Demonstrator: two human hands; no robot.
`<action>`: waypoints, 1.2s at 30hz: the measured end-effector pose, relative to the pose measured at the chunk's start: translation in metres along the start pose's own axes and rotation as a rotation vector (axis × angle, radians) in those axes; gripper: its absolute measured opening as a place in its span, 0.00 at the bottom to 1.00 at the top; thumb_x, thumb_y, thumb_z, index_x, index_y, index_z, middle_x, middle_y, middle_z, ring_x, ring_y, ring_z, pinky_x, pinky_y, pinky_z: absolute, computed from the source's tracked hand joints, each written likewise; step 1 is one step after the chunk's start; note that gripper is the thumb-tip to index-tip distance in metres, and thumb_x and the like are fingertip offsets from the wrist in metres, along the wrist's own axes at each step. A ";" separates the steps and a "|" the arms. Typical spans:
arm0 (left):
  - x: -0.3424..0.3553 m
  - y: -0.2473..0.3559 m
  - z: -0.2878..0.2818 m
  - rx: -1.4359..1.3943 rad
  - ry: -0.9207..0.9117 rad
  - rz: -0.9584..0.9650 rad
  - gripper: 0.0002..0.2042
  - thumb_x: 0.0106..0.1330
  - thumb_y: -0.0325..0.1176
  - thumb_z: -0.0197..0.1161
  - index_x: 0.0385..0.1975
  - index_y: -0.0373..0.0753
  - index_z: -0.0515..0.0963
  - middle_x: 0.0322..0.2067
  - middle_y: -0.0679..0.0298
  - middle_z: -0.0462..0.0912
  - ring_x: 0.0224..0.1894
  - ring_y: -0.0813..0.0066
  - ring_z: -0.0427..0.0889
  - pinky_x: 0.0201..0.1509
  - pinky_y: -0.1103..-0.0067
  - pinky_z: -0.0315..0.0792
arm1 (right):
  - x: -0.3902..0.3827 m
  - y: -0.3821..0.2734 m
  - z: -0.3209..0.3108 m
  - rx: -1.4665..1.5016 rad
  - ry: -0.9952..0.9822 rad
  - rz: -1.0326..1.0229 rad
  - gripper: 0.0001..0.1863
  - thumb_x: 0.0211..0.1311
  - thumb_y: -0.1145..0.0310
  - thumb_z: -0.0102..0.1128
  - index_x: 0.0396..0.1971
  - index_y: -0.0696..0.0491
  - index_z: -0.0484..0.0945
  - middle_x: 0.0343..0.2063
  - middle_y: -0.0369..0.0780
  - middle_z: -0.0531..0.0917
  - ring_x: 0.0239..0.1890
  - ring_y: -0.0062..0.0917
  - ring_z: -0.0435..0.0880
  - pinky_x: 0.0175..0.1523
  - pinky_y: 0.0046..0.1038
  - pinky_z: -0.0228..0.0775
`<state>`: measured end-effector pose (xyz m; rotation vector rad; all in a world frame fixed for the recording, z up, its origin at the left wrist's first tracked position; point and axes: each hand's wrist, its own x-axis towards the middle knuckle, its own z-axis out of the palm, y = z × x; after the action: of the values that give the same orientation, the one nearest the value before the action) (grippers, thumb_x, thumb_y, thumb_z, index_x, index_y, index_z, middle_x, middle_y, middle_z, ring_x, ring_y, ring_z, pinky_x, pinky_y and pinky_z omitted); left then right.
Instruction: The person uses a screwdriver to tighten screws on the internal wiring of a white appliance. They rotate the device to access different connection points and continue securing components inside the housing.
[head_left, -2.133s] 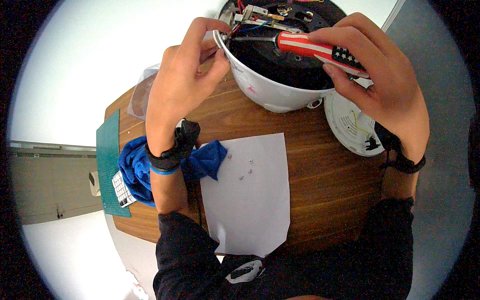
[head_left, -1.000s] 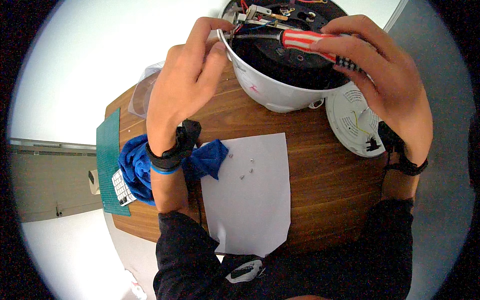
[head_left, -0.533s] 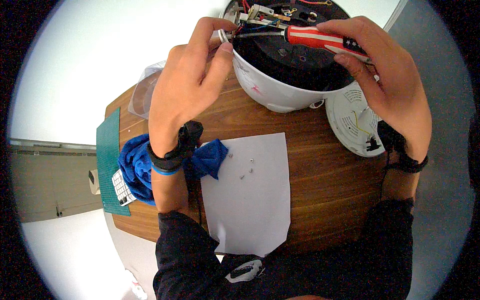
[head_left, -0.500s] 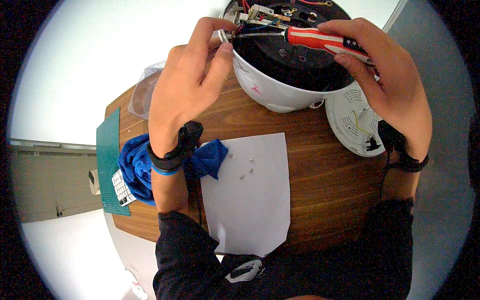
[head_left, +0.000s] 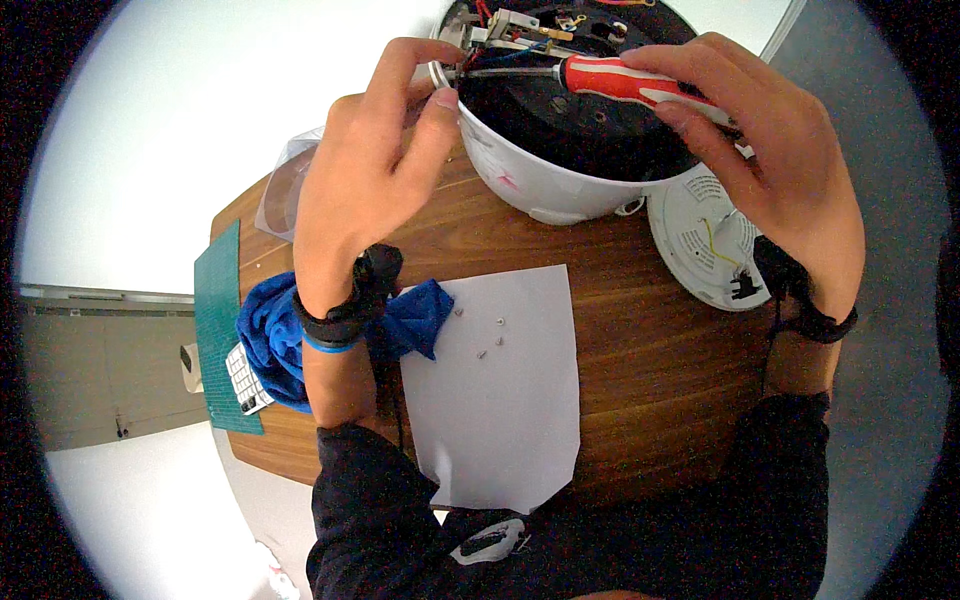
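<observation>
A white round appliance housing (head_left: pixel 560 180), like a rice cooker's, stands at the far side of the table with its open, dark inside and wiring showing. My right hand (head_left: pixel 765 140) is closed around the red and white handle of a screwdriver (head_left: pixel 612 80). The shaft lies almost level across the opening and points left; its tip meets the inner side of the wall near my left fingers. My left hand (head_left: pixel 385 150) pinches a small white piece (head_left: pixel 437 75) at the housing's left rim between thumb and fingers. Exactly what the tip touches is too small to tell.
Several small screws (head_left: pixel 500 341) lie on a white paper sheet (head_left: pixel 490 420). Left of it are a blue cloth (head_left: pixel 275 340), a white keypad (head_left: pixel 242 375) and a green mat (head_left: pixel 218 300). A vented round cover (head_left: pixel 690 240) rests at right; a clear plastic container (head_left: pixel 285 190) stands far left.
The screwdriver handle has turned in my right hand: its dark starred patch no longer shows. My left hand keeps its pinch at the rim.
</observation>
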<state>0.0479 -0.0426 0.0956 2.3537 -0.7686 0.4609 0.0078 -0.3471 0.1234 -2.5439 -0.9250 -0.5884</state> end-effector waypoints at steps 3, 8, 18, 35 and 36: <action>-0.001 0.000 -0.001 0.001 0.001 0.001 0.14 0.77 0.32 0.55 0.58 0.38 0.76 0.25 0.48 0.87 0.24 0.59 0.87 0.30 0.70 0.75 | 0.000 -0.002 0.004 -0.056 0.050 -0.063 0.18 0.72 0.75 0.63 0.60 0.49 0.83 0.45 0.42 0.85 0.41 0.36 0.88 0.45 0.31 0.78; 0.001 0.003 -0.001 -0.003 -0.012 -0.004 0.14 0.77 0.33 0.56 0.58 0.38 0.76 0.25 0.49 0.86 0.24 0.58 0.86 0.30 0.70 0.74 | -0.001 0.002 0.001 -0.031 0.066 -0.114 0.19 0.71 0.76 0.63 0.60 0.50 0.82 0.45 0.42 0.84 0.40 0.36 0.87 0.44 0.31 0.78; 0.000 0.003 -0.002 -0.001 -0.028 -0.016 0.14 0.77 0.33 0.55 0.58 0.38 0.75 0.24 0.50 0.86 0.23 0.59 0.85 0.29 0.70 0.73 | -0.002 -0.001 -0.001 -0.045 0.010 -0.057 0.20 0.71 0.76 0.63 0.62 0.50 0.81 0.43 0.42 0.83 0.37 0.37 0.85 0.41 0.30 0.76; 0.000 0.001 0.000 -0.006 -0.001 0.022 0.15 0.77 0.33 0.56 0.59 0.37 0.76 0.25 0.49 0.87 0.24 0.58 0.88 0.29 0.71 0.75 | 0.001 0.003 -0.003 -0.100 0.048 -0.223 0.27 0.60 0.85 0.65 0.60 0.52 0.82 0.52 0.43 0.82 0.46 0.39 0.86 0.49 0.34 0.80; 0.000 0.000 0.001 -0.005 0.009 0.034 0.15 0.77 0.33 0.56 0.59 0.37 0.76 0.25 0.49 0.87 0.24 0.58 0.88 0.29 0.71 0.75 | 0.002 0.004 -0.002 -0.115 0.059 -0.233 0.27 0.60 0.86 0.64 0.60 0.53 0.82 0.52 0.43 0.82 0.47 0.38 0.86 0.50 0.33 0.80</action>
<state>0.0481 -0.0428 0.0949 2.3356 -0.8062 0.4834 0.0112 -0.3501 0.1255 -2.5204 -1.2086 -0.8012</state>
